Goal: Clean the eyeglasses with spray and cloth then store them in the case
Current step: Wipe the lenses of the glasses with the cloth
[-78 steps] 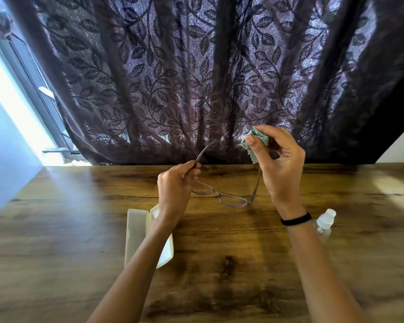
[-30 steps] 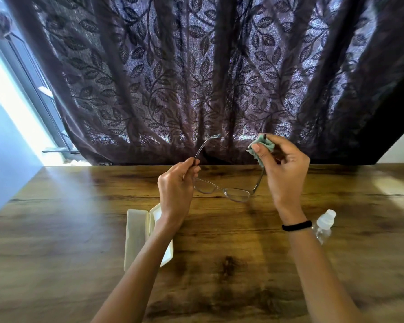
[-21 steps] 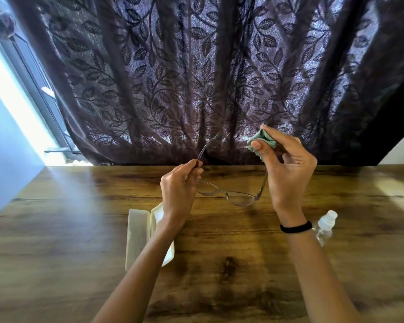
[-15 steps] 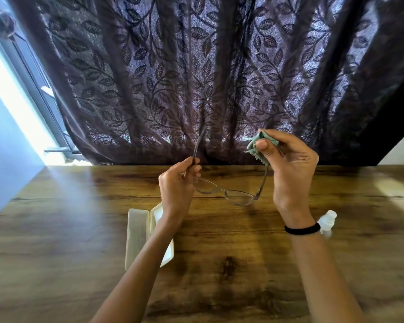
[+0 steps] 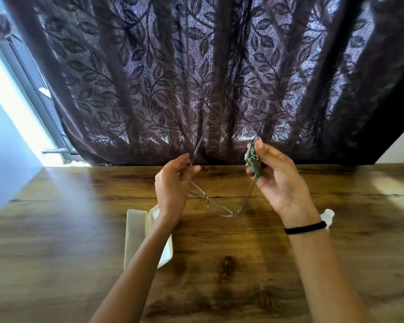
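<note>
Thin metal-framed eyeglasses (image 5: 217,207) hang in the air above the wooden table (image 5: 219,264), lenses tilted down to the right. My left hand (image 5: 173,183) pinches one temple arm, which points up past the fingers. My right hand (image 5: 278,180) holds a bunched green cloth (image 5: 253,160) between thumb and fingers, wrapped around the upper end of the other temple arm. An open white glasses case (image 5: 135,231) lies on the table under my left forearm. The small clear spray bottle (image 5: 328,216) is mostly hidden behind my right wrist.
A dark leaf-patterned curtain (image 5: 219,78) hangs right behind the table's far edge. A bright window and a blue wall (image 5: 5,148) are on the left. A black band sits on my right wrist.
The glasses have tilted so the right lens sits lower. My right hand has turned palm-up with the cloth at the temple tip. The left hand stays about where it was.
</note>
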Demonstrator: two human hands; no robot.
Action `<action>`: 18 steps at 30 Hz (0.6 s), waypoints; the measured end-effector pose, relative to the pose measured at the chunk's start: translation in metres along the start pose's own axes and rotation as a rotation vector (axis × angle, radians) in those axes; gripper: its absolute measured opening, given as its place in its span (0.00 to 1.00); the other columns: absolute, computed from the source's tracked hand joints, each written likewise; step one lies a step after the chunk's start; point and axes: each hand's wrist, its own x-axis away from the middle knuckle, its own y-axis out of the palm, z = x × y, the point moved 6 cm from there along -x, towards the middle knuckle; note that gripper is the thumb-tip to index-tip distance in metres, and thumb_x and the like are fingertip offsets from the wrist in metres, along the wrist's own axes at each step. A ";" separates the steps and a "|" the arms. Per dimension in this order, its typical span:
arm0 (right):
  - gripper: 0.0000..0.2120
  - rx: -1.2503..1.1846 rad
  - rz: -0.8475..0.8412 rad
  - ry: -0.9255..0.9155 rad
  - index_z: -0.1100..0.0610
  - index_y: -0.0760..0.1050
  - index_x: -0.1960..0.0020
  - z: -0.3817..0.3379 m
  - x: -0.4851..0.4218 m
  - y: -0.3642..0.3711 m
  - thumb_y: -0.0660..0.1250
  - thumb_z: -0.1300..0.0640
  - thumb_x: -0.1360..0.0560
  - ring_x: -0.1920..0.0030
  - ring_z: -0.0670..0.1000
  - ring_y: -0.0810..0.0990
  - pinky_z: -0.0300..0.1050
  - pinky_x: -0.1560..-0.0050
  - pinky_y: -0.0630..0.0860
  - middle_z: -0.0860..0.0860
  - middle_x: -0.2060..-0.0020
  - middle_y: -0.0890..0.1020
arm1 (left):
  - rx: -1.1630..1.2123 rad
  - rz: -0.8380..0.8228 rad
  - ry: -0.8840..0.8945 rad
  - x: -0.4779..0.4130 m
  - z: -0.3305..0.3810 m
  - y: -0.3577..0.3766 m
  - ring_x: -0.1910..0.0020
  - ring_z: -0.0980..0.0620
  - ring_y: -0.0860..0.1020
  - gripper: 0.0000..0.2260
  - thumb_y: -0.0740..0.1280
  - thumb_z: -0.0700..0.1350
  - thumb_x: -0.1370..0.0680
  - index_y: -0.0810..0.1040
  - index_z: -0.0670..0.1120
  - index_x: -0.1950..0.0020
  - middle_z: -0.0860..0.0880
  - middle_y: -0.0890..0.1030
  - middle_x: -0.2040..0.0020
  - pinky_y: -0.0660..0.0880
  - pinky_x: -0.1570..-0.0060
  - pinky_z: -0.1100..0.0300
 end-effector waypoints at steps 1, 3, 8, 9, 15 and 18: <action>0.08 -0.012 0.032 0.015 0.56 0.78 0.61 0.002 0.000 0.000 0.69 0.55 0.38 0.70 0.42 0.77 0.33 0.69 0.72 0.46 0.72 0.81 | -0.016 0.020 0.039 0.001 0.004 -0.002 0.55 0.55 0.82 0.17 0.74 0.45 0.31 0.80 0.44 0.43 0.51 0.82 0.50 0.80 0.53 0.50; 0.06 -0.037 0.086 0.028 0.56 0.78 0.61 0.006 0.001 -0.001 0.69 0.56 0.37 0.71 0.41 0.78 0.33 0.69 0.72 0.46 0.72 0.81 | -0.057 0.055 0.138 0.004 0.019 -0.004 0.58 0.55 0.82 0.15 0.74 0.46 0.31 0.81 0.45 0.45 0.52 0.81 0.52 0.80 0.57 0.50; 0.04 -0.015 0.195 -0.027 0.57 0.77 0.62 0.012 0.002 0.001 0.68 0.61 0.28 0.71 0.41 0.78 0.33 0.71 0.73 0.46 0.74 0.81 | -0.099 -0.281 0.350 0.031 0.062 0.023 0.66 0.60 0.79 0.15 0.71 0.57 0.33 0.84 0.47 0.57 0.52 0.83 0.63 0.76 0.63 0.63; 0.05 -0.012 0.215 -0.041 0.57 0.76 0.63 0.012 0.002 0.002 0.68 0.61 0.28 0.72 0.42 0.77 0.33 0.71 0.73 0.46 0.75 0.80 | -0.113 -0.359 0.340 0.038 0.065 0.030 0.66 0.60 0.79 0.16 0.72 0.59 0.35 0.84 0.47 0.58 0.53 0.83 0.64 0.75 0.65 0.67; 0.07 -0.071 0.330 -0.119 0.56 0.76 0.65 0.007 0.001 -0.006 0.69 0.61 0.28 0.72 0.42 0.77 0.33 0.72 0.71 0.46 0.75 0.80 | -0.239 -0.504 0.343 0.056 0.062 0.042 0.68 0.60 0.76 0.13 0.77 0.56 0.38 0.84 0.48 0.61 0.54 0.82 0.65 0.77 0.66 0.60; 0.06 -0.112 0.369 -0.135 0.55 0.76 0.63 0.007 0.000 -0.009 0.69 0.60 0.29 0.68 0.43 0.78 0.33 0.71 0.72 0.47 0.71 0.81 | -0.306 -0.508 0.346 0.060 0.063 0.042 0.66 0.59 0.77 0.12 0.76 0.53 0.35 0.84 0.47 0.58 0.53 0.83 0.62 0.78 0.65 0.56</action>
